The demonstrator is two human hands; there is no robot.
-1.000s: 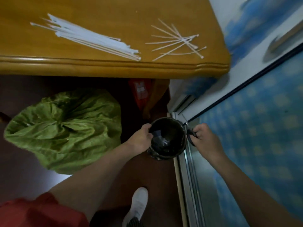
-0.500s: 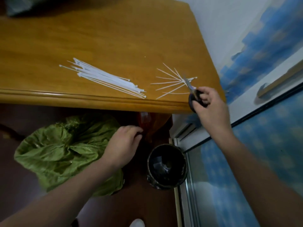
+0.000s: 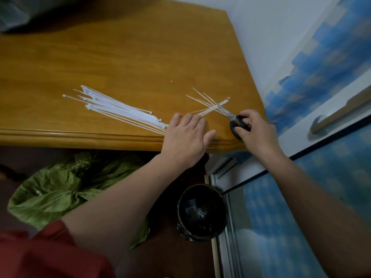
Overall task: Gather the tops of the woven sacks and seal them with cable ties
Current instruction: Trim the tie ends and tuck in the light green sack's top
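On the wooden surface a bundle of white cable ties lies slanted, with its right end close to the near edge. To the right of it, near the right corner, some loose cable ties lie crossed over each other like a fan. The left hand is placed palm down at the near edge, between the bundle and the loose ties. Its fingers are straight and a little spread, and it holds nothing that can be seen; the fingertips are just beside the right end of the bundle. The right hand is at the right corner of the surface with the fingers curled round the black handles of the scissors. The thin blades point far and left, into the loose ties; if the blades are apart or together, I cannot tell. The green woven sack sits on the floor below the near edge, at the left, and its creases run together toward the middle of its top. If a tie is on it cannot be seen. A round dark bin stands on the floor to the right of the sack. A red sleeve covers the upper left arm at the near left.
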